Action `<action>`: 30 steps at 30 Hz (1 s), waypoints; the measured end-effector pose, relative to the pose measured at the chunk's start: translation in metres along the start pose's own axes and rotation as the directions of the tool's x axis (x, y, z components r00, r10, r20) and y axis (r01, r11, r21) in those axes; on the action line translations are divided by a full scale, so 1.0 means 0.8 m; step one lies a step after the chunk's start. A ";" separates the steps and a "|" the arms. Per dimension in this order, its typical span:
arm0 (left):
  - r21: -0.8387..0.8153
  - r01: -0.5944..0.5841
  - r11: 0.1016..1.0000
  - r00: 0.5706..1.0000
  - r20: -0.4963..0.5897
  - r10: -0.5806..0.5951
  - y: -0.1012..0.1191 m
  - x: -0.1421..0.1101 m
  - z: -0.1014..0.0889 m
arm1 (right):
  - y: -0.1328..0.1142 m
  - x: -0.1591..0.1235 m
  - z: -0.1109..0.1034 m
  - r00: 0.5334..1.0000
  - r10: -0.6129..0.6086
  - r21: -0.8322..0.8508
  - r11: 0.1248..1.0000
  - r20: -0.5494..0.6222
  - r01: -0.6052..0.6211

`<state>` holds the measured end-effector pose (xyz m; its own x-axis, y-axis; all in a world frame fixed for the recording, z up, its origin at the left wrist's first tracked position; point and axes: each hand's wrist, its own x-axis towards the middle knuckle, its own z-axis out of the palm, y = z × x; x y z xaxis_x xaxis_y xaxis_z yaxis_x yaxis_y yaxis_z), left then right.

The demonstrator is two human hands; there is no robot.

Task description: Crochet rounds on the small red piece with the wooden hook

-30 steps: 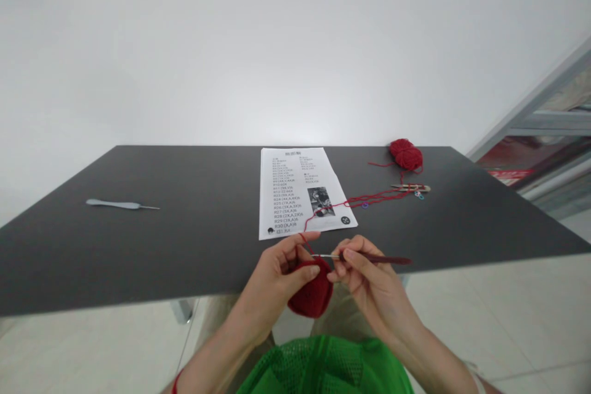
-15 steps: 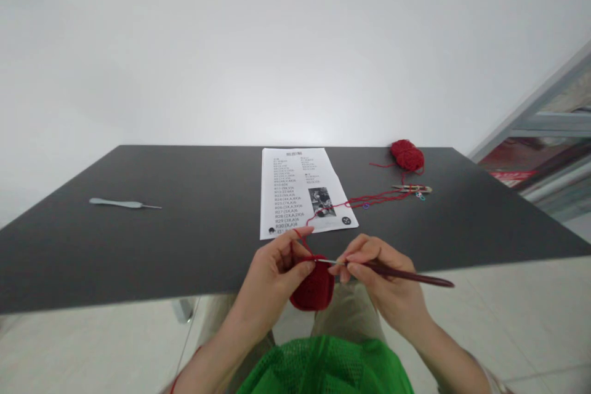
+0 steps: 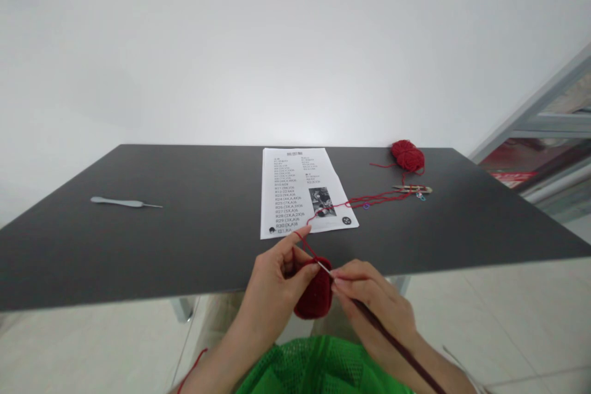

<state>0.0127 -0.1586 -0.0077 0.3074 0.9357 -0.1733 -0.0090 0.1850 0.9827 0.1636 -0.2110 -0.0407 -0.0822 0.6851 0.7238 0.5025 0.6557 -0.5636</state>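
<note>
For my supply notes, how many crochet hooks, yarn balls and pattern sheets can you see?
Crochet hooks: 2 (dark-handled crochet hook, grey crochet hook)
Yarn balls: 1 (red yarn ball)
Pattern sheets: 1 (printed pattern sheet)
Total: 4

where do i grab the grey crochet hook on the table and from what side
Take the grey crochet hook by its wide grey handle, coming straight down from above with the fingers either side of it. It lies flat on the dark table, and the handle is far thicker than the thin metal tip, so the handle seems the safest hold.
</note>
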 end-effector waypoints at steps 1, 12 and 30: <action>0.008 0.001 1.000 1.000 -0.003 -0.001 0.000 -0.002 0.002 | 0.002 -0.001 0.004 1.000 -0.031 -0.029 0.999 -0.003 0.031; -0.335 0.220 0.916 0.975 0.119 -0.190 -0.011 0.004 -0.001 | 0.034 -0.010 0.011 0.898 -0.436 -0.285 0.855 0.056 0.433; 0.080 -0.097 0.992 0.995 -0.015 0.099 -0.003 -0.005 -0.003 | -0.003 0.000 -0.003 0.987 0.121 0.149 0.983 -0.111 -0.103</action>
<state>0.0090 -0.1617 -0.0095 0.2904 0.9538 -0.0766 0.0370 0.0688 0.9969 0.1649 -0.2132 -0.0382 0.0746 0.7198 0.6901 0.3743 0.6212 -0.6884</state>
